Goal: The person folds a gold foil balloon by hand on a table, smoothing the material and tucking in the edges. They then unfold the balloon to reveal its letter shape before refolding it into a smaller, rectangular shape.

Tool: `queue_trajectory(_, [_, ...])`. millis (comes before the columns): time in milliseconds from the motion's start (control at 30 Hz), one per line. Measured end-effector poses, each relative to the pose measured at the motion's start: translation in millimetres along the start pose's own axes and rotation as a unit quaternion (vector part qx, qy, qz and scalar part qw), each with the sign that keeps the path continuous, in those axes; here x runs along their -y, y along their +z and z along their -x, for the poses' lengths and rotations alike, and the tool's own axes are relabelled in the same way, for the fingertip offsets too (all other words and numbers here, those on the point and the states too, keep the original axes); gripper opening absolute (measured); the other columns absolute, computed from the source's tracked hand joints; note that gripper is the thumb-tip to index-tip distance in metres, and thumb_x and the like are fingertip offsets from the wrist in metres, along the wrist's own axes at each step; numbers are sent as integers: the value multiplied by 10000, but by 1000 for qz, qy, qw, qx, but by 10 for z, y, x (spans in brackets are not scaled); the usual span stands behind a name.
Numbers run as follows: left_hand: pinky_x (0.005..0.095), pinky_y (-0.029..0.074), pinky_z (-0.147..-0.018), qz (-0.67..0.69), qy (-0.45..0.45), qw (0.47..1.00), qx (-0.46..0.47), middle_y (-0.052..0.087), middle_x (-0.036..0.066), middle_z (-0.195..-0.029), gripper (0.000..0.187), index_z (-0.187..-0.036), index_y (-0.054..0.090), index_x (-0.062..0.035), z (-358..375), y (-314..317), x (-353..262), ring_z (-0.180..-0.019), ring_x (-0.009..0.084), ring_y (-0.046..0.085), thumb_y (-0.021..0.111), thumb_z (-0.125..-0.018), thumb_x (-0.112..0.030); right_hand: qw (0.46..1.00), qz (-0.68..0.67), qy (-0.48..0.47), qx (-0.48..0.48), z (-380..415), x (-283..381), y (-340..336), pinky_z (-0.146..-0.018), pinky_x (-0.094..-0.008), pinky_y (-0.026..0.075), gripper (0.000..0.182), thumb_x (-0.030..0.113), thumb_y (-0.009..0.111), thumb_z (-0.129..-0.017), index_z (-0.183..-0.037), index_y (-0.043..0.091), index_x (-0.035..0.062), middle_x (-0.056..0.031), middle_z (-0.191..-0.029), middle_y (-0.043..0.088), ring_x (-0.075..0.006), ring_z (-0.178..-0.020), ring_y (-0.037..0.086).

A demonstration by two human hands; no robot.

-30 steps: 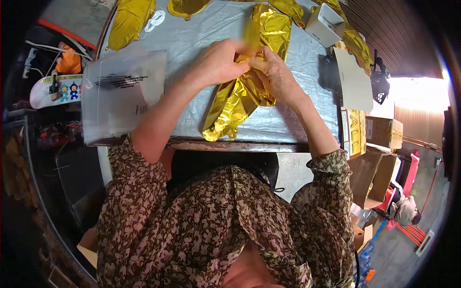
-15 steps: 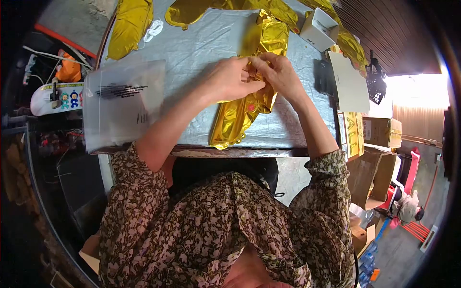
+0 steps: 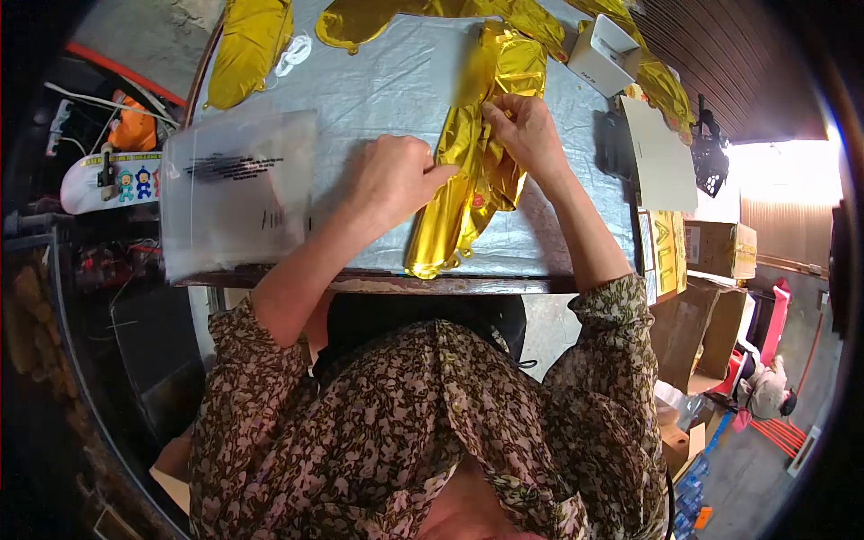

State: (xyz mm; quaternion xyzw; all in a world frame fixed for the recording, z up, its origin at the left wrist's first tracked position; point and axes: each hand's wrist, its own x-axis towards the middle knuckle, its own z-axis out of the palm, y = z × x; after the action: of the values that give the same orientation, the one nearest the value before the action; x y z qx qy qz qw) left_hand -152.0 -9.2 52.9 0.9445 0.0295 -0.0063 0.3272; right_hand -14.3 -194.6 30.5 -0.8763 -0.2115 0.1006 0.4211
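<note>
Silvery, wrinkled sheeting (image 3: 387, 99) forms the work surface. We find a gold foil piece (image 3: 441, 216) lying on it, glossy, creased and folded lengthwise, bearing a small red mark (image 3: 478, 202). Black print on the clear bag (image 3: 238, 202) we cannot read. Right hand (image 3: 528, 133): thumb and finger pinching the foil. Left hand (image 3: 393, 175): thumb apart from curled fingers, beside the foil.

The gold foil piece (image 3: 436, 229) looks glossy and crinkled — the bag (image 3: 229, 238), cloudy plastic.
</note>
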Motion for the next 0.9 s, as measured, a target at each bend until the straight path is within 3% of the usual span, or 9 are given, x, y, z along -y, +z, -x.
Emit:
queue_trajectory(133, [436, 491, -533, 75, 7, 997, -18, 645, 219, -620, 411, -705, 722, 36, 20, 128, -24, -498, 312, 642, 822, -903, -310, 999, 31, -10, -7, 27, 7, 9, -603, -316, 484, 288, 238, 791, -961, -890, 756, -39, -57, -712, 704, -90, -648, 569])
queue_trajectory(167, [382, 499, -521, 104, -19, 994, 18, 673, 182, -606, 394, -737, 735, 42, 42, 141, -49, -510, 222, 665, 824, -916, -298, 998, 55, -23, -8, 10, -30, 8, -599, -322, 485, 309, 251, 805, -953, -876, 758, -44, -55, -704, 703, -89, -642, 567])
queue_trajectory(333, [324, 500, -508, 176, -31, 980, 93, 716, 102, -642, 359, -820, 752, 27, -32, 137, -67, -538, 130, 669, 819, -935, -307, 999, 36, -9, 28, 11, -2, -23, -582, -336, 479, 337, 257, 848, -916, -859, 746, -59, -67, -694, 689, -89, -633, 555])
queue_trajectory(400, [328, 512, -515, 118, -12, 984, 136, 722, 95, -657, 344, -829, 751, 19, -124, 37, -111, -553, 131, 679, 809, -943, -300, 1000, -1, 9, 16, 57, 96, -44, -631, -416, 538, 397, 336, 881, -841, -854, 760, -42, -184, -719, 723, -302, -603, 674])
queue_trajectory(667, [320, 545, -565, 88, 66, 941, 318, 750, 94, -722, 304, -909, 771, -11, -467, -169, -49, -613, 127, 708, 803, -951, -310, 998, 53, 4, 21, 75, 90, -34, -648, -420, 555, 384, 324, 900, -782, -852, 763, -28, -189, -740, 736, -279, -637, 714])
queue_trajectory(733, [297, 565, -633, 141, 160, 885, 413, 761, 67, -773, 244, -949, 775, -28, -720, -356, 182, -682, 111, 723, 772, -978, -271, 999, -12, 38, 22, 94, 82, -20, -591, -350, 481, 290, 165, 856, -856, -801, 679, -59, -69, -672, 631, -102, -640, 537])
queue_trajectory(800, [291, 566, -637, 121, 52, 938, 320, 763, 45, -803, 239, -1058, 769, -38, -1014, -633, 352, -670, 98, 689, 781, -975, -262, 999, 6, 39, 36, 113, 152, -71, -600, -340, 477, 298, 140, 825, -876, -760, 627, -50, -60, -676, 612, -99, -653, 527])
queue_trajectory(867, [262, 551, -704, 51, 83, 993, 71, 765, 46, -1119, 293, -1186, 733, -49, -1421, -625, 637, -753, 69, 662, 782, -974, -245, 999, 17, 21, 31, 114, 126, -62, -608, -330, 469, 320, 130, 818, -880, -734, 588, -38, -43, -668, 581, -93, -663, 512])
queue_trajectory(900, [262, 551, -704, 51, 82, 993, 72, 765, 46, -1119, 293, -1186, 733, -49, -1594, -613, 713, -753, 69, 662, 782, -974, -245, 999, 16, 22, 32, 113, 106, -49, -608, -330, 469, 320, 130, 818, -880, -734, 588, -38, -43, -668, 581, -93, -663, 512])
